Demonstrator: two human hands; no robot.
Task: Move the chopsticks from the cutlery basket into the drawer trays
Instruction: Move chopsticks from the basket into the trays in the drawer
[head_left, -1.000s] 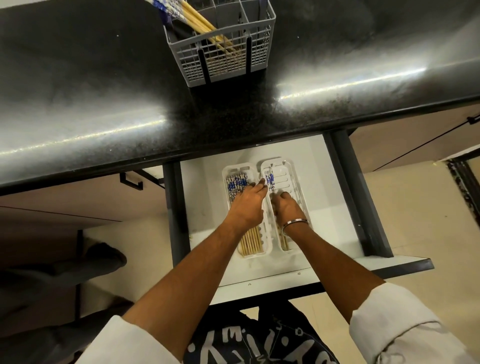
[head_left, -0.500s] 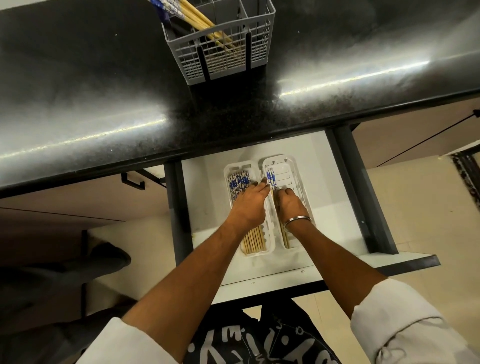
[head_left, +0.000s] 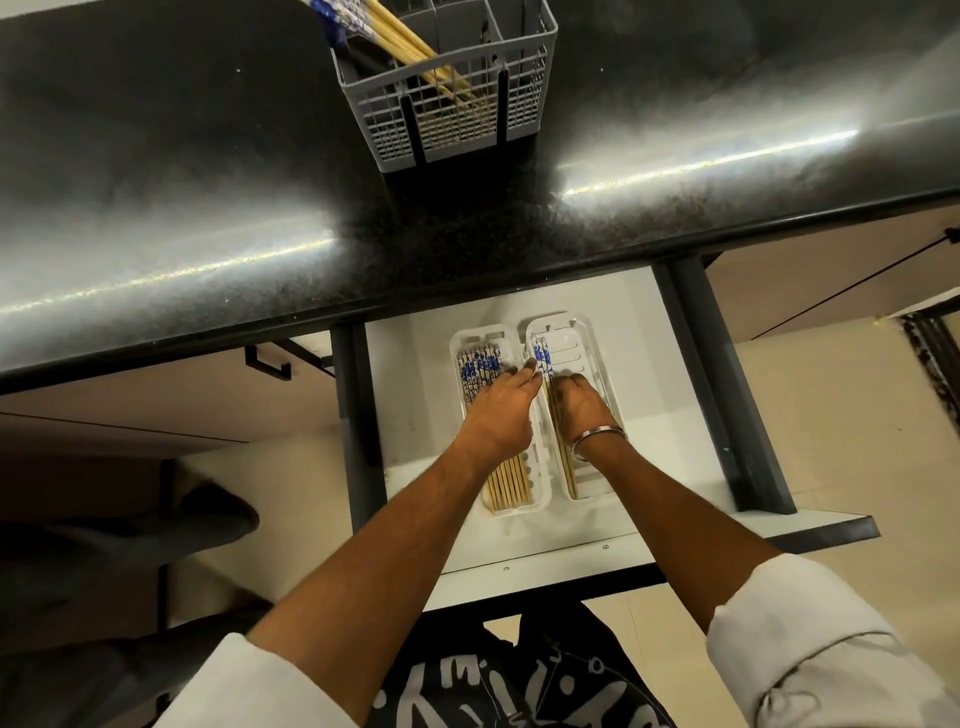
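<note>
Left hand: the left hand (head_left: 496, 415) is lying palm down over the left tray (head_left: 470, 340), its fingers (head_left: 519, 371) stretched narrow and pointing away from the person, tips reaching toward the divide between the two trays; whether they are pinching anything, I cannot tell.
Right hand: the right hand (head_left: 579, 402) is curling down into the right tray (head_left: 597, 353), fingers bent onto the few chopsticks (head_left: 541, 356) there (it looks like a press or a nudge, but the grip is hidden).
Long axis: the chopsticks in both trays are running lengthwise, patterned blue ends beyond the fingertips, plain wooden ends back under the wrists.
Left tray load: a full row of chopsticks (head_left: 478, 371) is sitting just beside and under the left fingers.
Remaining stock: more chopsticks (head_left: 400, 39) are leaning in the cutlery basket (head_left: 467, 124) on the bench (head_left: 208, 156), well beyond both sets of fingers and roughly straight ahead.
Nearer hand: judging from the angles, neither hand is clearly closer to the basket.
Drawer: the drawer (head_left: 415, 395) is standing open beneath both hands.
</note>
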